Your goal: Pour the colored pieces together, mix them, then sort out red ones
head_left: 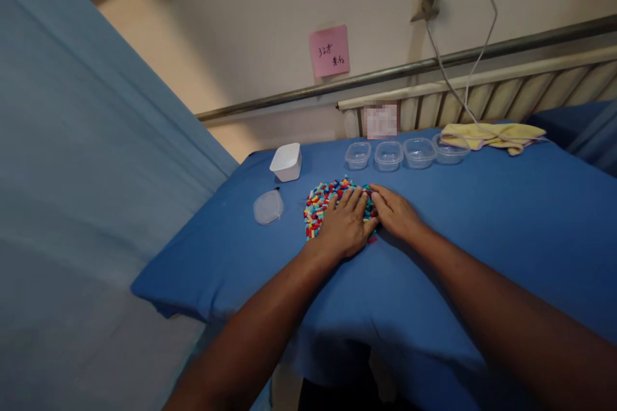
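A heap of small coloured pieces (319, 204), red, yellow, blue and white, lies on the blue cloth-covered table (482, 231). My left hand (344, 225) lies flat on top of the heap, fingers stretched out. My right hand (396, 213) rests palm down at the heap's right edge, fingers extended and touching the left hand's fingers. Neither hand grips anything that I can see. Part of the heap is hidden under both hands.
A row of several clear plastic tubs (405, 153) stands behind the heap. A white square tub (286, 162) sits upside down at the back left, a clear lid (268, 207) in front of it. A yellow cloth (491, 136) lies at the back right. A blue curtain (72, 173) hangs left.
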Action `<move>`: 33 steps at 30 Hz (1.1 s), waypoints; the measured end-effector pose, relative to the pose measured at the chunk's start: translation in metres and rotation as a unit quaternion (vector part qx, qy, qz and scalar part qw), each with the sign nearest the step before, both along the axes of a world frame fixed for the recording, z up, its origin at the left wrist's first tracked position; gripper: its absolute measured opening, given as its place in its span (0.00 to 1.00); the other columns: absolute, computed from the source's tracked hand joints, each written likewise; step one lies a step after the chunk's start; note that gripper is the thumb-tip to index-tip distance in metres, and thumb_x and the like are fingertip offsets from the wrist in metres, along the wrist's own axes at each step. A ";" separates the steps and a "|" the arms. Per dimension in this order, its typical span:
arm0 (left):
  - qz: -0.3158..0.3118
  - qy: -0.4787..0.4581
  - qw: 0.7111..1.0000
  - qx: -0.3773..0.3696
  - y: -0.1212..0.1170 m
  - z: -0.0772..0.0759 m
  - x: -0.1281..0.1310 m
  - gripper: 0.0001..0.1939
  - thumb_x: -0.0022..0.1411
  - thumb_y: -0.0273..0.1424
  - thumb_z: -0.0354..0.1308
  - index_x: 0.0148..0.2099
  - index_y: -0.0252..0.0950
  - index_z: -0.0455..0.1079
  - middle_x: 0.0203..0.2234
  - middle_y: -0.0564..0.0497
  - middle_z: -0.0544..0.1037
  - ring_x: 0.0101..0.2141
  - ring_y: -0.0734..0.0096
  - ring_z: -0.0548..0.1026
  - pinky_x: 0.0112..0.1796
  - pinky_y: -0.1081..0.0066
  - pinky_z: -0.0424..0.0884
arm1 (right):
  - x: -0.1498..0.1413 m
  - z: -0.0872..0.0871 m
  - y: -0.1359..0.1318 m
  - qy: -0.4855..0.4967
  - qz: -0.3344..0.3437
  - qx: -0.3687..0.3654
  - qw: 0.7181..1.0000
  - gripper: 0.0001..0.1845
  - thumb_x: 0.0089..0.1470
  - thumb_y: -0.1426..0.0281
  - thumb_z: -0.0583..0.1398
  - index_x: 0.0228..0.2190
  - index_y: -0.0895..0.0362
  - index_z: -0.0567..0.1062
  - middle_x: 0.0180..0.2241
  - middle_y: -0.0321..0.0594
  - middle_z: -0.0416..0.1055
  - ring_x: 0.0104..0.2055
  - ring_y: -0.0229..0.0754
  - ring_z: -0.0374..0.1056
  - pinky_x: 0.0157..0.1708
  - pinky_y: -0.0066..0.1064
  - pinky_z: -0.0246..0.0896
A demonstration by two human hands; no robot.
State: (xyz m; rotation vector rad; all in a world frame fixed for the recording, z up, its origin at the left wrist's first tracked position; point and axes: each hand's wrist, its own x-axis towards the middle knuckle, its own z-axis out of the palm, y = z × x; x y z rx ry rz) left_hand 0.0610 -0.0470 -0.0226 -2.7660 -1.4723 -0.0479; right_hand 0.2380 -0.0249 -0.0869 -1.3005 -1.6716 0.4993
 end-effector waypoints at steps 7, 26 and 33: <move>0.000 -0.012 1.000 -0.014 0.025 0.017 -0.011 0.35 0.80 0.53 0.40 0.78 0.40 0.59 0.77 0.40 0.57 0.77 0.50 0.53 0.74 0.42 0.48 | -0.003 0.005 -0.005 0.017 -0.003 0.006 1.000 0.26 0.71 0.60 0.51 0.58 0.56 0.80 0.57 0.52 0.81 0.60 0.55 0.77 0.63 0.50 0.69; 0.071 -0.040 0.996 -0.034 0.054 0.009 -0.025 0.39 0.79 0.56 0.38 0.79 0.37 0.56 0.78 0.37 0.52 0.77 0.42 0.50 0.73 0.39 0.46 | -0.002 0.008 0.001 0.028 -0.028 0.002 0.999 0.26 0.73 0.60 0.50 0.57 0.55 0.81 0.55 0.50 0.82 0.58 0.53 0.78 0.62 0.48 0.70; 0.027 -0.027 0.999 -0.022 0.025 0.005 -0.025 0.38 0.80 0.53 0.41 0.79 0.36 0.56 0.78 0.40 0.52 0.77 0.45 0.50 0.74 0.42 0.46 | -0.009 0.010 -0.006 0.005 0.050 0.012 0.999 0.25 0.70 0.61 0.53 0.58 0.54 0.81 0.62 0.48 0.78 0.65 0.53 0.73 0.70 0.50 0.62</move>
